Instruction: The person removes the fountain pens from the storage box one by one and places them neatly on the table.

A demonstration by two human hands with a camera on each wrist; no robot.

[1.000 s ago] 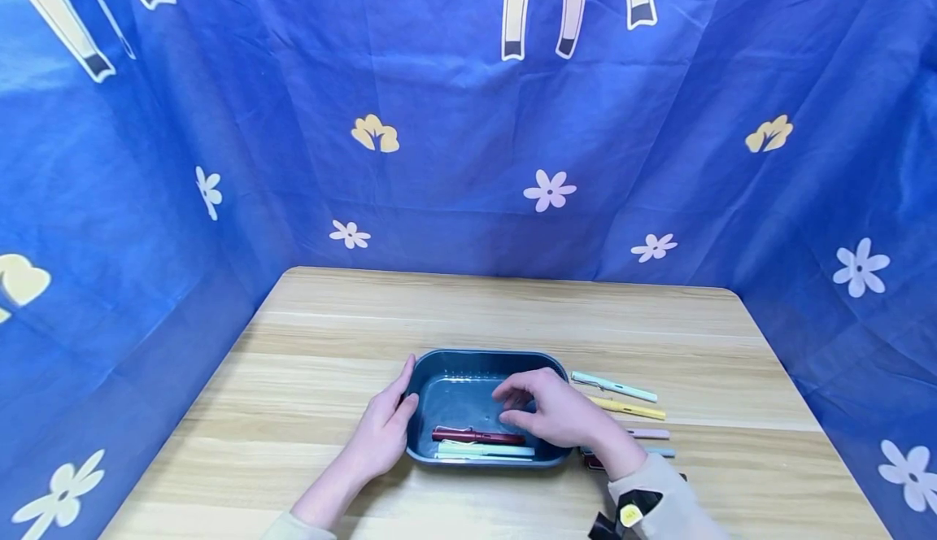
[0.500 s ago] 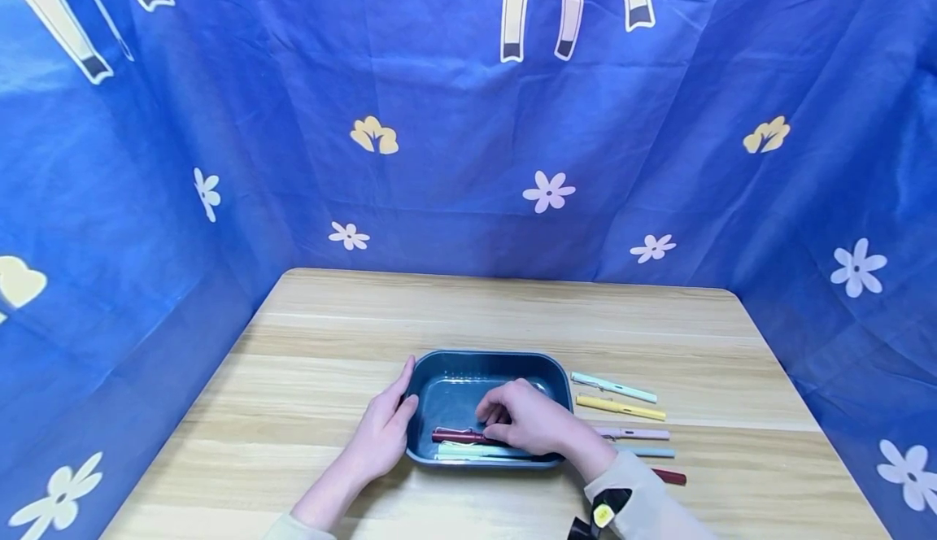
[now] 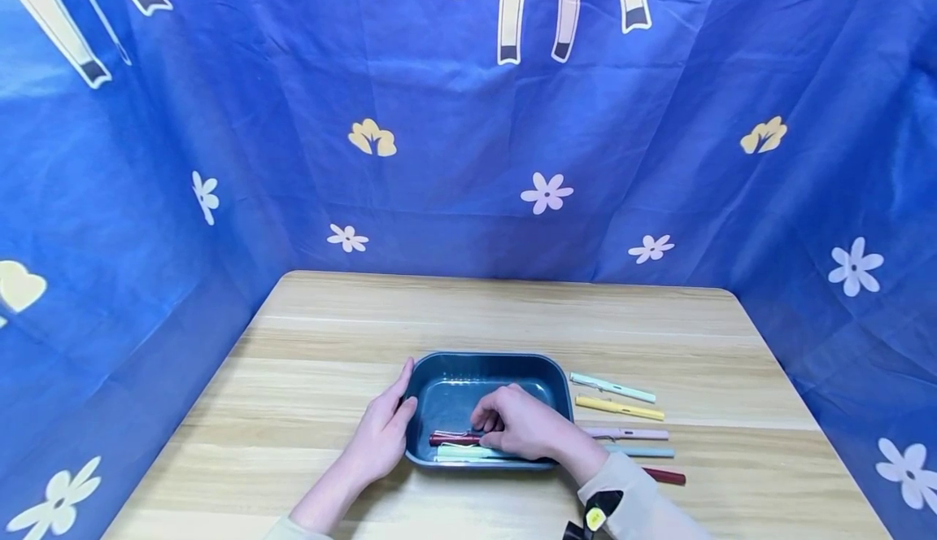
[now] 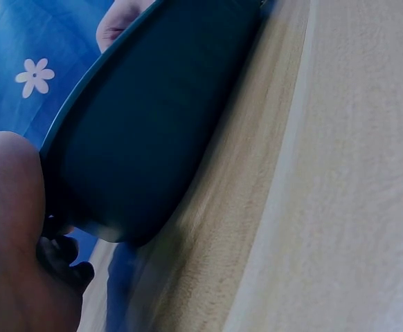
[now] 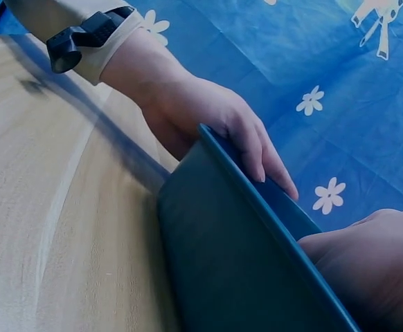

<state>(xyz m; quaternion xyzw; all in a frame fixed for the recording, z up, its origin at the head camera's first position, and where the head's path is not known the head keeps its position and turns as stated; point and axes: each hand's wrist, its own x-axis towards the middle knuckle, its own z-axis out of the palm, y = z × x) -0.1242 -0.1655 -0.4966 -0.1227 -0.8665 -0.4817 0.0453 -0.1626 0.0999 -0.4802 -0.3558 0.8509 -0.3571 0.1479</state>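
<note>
A dark teal tray (image 3: 448,400) sits on the table. My left hand (image 3: 382,436) grips its left end, thumb over the rim; the left wrist view shows the thumb (image 4: 7,187) against the tray wall. Inside, a dark red pen (image 3: 448,439) lies crosswise near the front wall, with a mint pen (image 3: 459,451) alongside. My right hand (image 3: 521,424) reaches in over the right rim and pinches the dark red pen between thumb and fingers, covering its right half. In the right wrist view the tray wall (image 5: 236,242) partly hides my right hand (image 5: 374,266).
On the table right of the tray lie several pens: a pale mint pen (image 3: 613,387), a yellow pen (image 3: 620,407), a lilac pen (image 3: 631,433), a light blue pen (image 3: 646,451) and another dark red pen (image 3: 666,476). Blue patterned cloth (image 3: 454,198) hangs around the table.
My right hand has moved left and down from over the tray's right side, its fingers closing onto the dark red pen. The left hand holds the tray as before.
</note>
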